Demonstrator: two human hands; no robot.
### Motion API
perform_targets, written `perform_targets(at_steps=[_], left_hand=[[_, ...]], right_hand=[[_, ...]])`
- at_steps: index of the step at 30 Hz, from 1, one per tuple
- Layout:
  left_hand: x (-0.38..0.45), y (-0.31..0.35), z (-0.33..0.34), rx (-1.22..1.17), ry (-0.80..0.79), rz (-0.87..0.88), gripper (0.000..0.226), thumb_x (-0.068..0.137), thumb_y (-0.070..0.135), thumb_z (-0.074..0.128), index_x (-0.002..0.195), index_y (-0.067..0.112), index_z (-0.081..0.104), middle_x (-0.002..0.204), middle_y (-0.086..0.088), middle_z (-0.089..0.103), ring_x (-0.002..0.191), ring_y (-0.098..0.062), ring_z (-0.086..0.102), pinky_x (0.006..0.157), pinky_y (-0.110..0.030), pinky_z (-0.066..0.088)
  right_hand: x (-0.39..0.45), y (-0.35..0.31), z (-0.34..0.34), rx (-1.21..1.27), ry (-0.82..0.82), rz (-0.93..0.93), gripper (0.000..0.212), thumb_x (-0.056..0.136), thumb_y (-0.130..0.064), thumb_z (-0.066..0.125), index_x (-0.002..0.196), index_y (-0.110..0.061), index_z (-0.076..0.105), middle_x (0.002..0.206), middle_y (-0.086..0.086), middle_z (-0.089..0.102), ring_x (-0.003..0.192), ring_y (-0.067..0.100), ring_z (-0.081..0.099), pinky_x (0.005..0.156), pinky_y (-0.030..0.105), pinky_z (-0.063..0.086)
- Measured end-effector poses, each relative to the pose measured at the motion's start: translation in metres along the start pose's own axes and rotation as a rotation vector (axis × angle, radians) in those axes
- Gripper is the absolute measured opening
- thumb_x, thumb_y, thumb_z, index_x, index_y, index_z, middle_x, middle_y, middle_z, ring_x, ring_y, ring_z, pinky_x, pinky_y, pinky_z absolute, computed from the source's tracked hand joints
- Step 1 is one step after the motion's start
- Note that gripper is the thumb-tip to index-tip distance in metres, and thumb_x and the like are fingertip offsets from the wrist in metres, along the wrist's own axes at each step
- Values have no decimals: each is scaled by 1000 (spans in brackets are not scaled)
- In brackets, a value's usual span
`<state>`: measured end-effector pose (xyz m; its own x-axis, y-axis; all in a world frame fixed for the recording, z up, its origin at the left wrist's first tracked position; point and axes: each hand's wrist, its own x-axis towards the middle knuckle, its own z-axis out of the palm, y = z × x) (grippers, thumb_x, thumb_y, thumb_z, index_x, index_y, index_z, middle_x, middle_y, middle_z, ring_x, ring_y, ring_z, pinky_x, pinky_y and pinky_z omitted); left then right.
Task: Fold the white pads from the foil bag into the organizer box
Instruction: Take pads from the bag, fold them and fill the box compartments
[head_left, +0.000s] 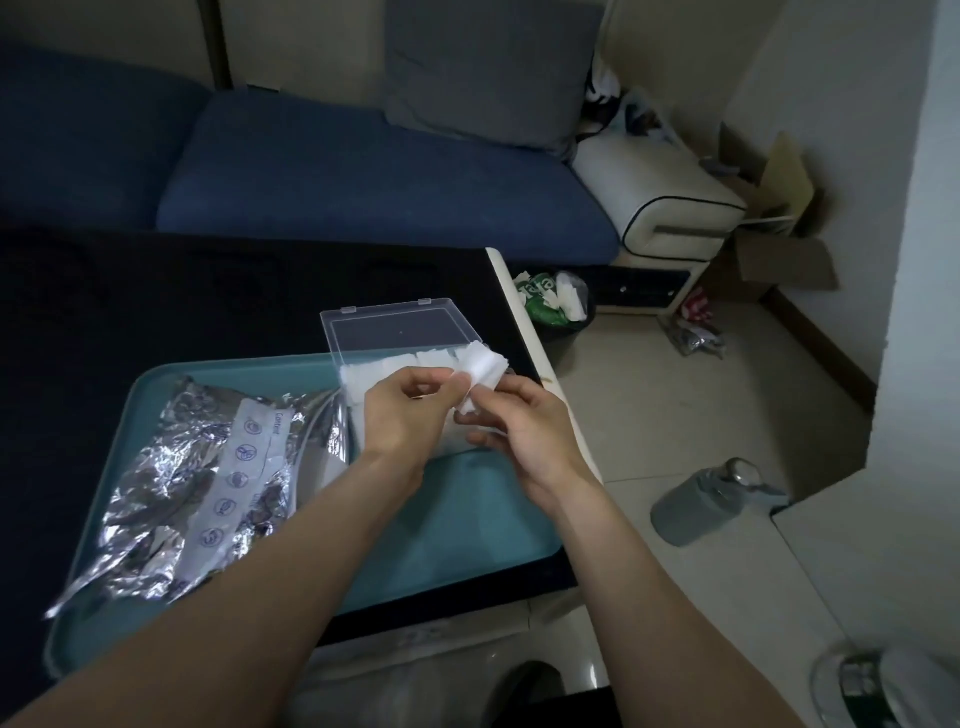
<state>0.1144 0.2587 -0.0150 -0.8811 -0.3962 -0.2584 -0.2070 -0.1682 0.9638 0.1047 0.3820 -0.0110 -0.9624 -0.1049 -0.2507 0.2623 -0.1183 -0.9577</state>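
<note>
A white pad is held above the clear organizer box, pinched between my left hand and my right hand. The box stands on a teal tray, its clear lid open and leaning back. Several white pads fill the box; my hands hide most of it. The crumpled foil bag, with a white label strip, lies on the left of the tray, its mouth toward the box.
The tray sits on a dark table whose pale right edge runs beside the box. Behind is a blue sofa. On the floor to the right are a small bin and a grey pump bottle.
</note>
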Motion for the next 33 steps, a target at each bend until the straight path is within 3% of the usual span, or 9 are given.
perform_targets(at_steps=[5, 9, 12, 14, 19, 21, 25, 29, 33], left_hand=[[2, 5, -8, -26, -15, 18, 22, 84, 17, 76, 100, 12, 61, 96, -10, 70, 73, -16, 67, 61, -21, 55], [1, 4, -7, 71, -80, 35, 26, 87, 17, 72, 108, 16, 56, 85, 1, 69, 71, -10, 62, 61, -17, 46], [3, 6, -13, 480, -57, 275, 11, 93, 11, 57, 103, 16, 60, 88, 4, 62, 79, -14, 57, 64, -16, 42], [4, 5, -19, 830, -99, 422, 22, 92, 7, 51, 108, 11, 64, 104, -7, 61, 95, -23, 55, 79, -27, 46], [-5, 1, -24, 1413, -348, 319, 34, 88, 7, 45, 120, 3, 56, 126, -17, 46, 117, -33, 40, 95, -38, 38], [-7, -1, -26, 1452, -378, 339, 33, 88, 7, 45, 119, 4, 56, 128, -16, 45, 119, -33, 39, 95, -37, 36], [-3, 0, -30, 1435, -383, 354, 35, 88, 7, 42, 122, 5, 52, 127, -15, 45, 118, -32, 40, 96, -38, 35], [-2, -4, -28, 1393, -402, 375, 53, 91, 13, 42, 143, 14, 36, 133, -16, 42, 123, -33, 38, 100, -40, 36], [-3, -10, -25, 1468, -410, 420, 44, 92, 17, 41, 136, 15, 45, 131, -16, 39, 121, -33, 37, 97, -39, 36]], right_hand=[[2, -2, 6, 25, -127, 10, 9, 96, -17, 64, 98, -12, 71, 91, 8, 75, 84, 23, 72, 71, 33, 58], [19, 3, 1, -113, 100, -68, 12, 93, -16, 69, 83, -10, 67, 68, -1, 69, 69, 20, 66, 53, 25, 48], [34, 4, -13, -298, 217, -199, 15, 92, -15, 70, 82, -4, 69, 66, 1, 67, 62, 15, 57, 58, 29, 47], [41, 5, -16, -503, 174, -242, 24, 93, -20, 68, 79, 0, 68, 65, 5, 60, 62, 14, 49, 61, 31, 41], [51, 17, 2, -1026, 91, -279, 47, 94, -11, 56, 49, -9, 40, 54, 5, 39, 52, 16, 34, 48, 21, 27], [52, 26, 9, -1165, 111, -226, 44, 95, -16, 52, 54, -14, 40, 65, 11, 52, 61, 24, 45, 49, 22, 25], [49, 33, 21, -1398, 239, -197, 30, 95, -25, 46, 89, -8, 70, 104, 15, 66, 102, 36, 53, 81, 38, 36], [45, 32, 27, -1548, 313, -191, 34, 99, -33, 45, 99, -13, 71, 104, 9, 68, 104, 30, 55, 90, 42, 34], [44, 32, 26, -1493, 340, -183, 24, 98, -34, 50, 102, -17, 65, 99, 5, 68, 102, 28, 56, 88, 43, 30]])
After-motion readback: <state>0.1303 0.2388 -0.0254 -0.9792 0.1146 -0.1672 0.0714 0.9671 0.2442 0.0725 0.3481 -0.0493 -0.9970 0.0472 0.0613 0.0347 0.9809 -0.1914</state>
